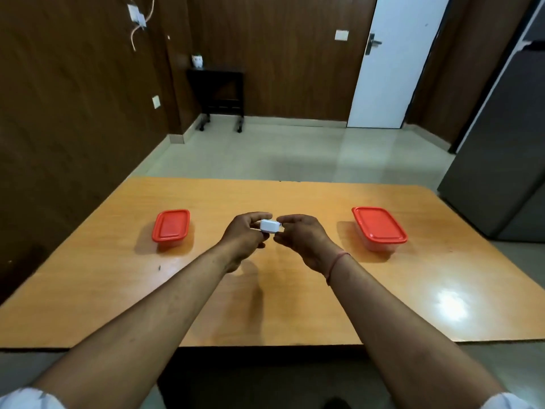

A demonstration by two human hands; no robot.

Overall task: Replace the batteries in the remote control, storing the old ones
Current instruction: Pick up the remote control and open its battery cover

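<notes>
Remote control (pixel 269 225): small white block, held up over the middle of the bench (pixel 206 290), between both hands, clear of the surface as far as I can see. Going left to right: left container (pixel 171 225), clear tub with red lid on, sits on the bench well left of the hands, nothing touching it. Left hand (pixel 243 236) next, fingers curled around the left end of the remote, thumb on top, so it's gripping the remote. Right hand (pixel 300 234) meets it from the other side, fingertips pinching the right end of the remote; a thin pale edge sticks out there below the white body, can't tell whether that's the battery cover or part of the casing. Red thread band (pixel 336 262) on the right wrist. Further right, second container (pixel 379 225), same red lid, closed, slightly bigger in view and turned at an angle, well apart from the hands. I see no loose batteries on the bench from here; contents of both tubs not readable through the lids. Both forearms bare, white sleeve edges at the bottom corners.
</notes>
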